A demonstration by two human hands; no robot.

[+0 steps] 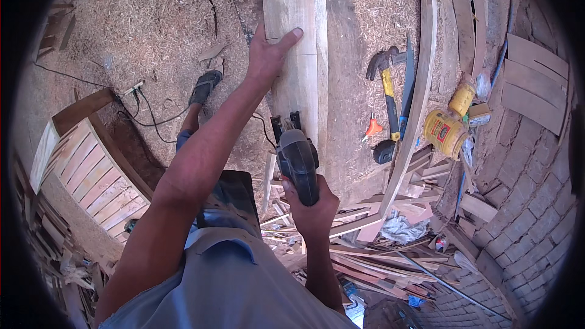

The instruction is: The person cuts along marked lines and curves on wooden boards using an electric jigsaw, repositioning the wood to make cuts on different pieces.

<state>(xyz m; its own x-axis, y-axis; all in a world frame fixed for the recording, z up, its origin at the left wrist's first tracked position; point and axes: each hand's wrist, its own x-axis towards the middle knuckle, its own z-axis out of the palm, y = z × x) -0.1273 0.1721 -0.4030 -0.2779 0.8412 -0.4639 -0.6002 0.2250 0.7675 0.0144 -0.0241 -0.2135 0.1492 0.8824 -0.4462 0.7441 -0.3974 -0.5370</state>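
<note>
A long pale wooden board (291, 0) runs away from me, with a thin dark line across it. My left hand (271, 58) grips its left edge, thumb on top and fingers curled out of sight beneath. In my right hand (312, 210) is the rear handle of a black power saw that looks like a jigsaw (297, 155). The saw's front plate rests at the near end of the board, right of my left forearm. Its blade cannot be made out.
To the right lie a yellow-handled hammer (388, 85), a handsaw (408, 79), a black tape measure (384, 152) and a small orange tool (373, 127). Beyond a long plank stand yellow jars (443, 133). A slatted wooden piece (100, 173), cables and a power strip (134, 88) lie left.
</note>
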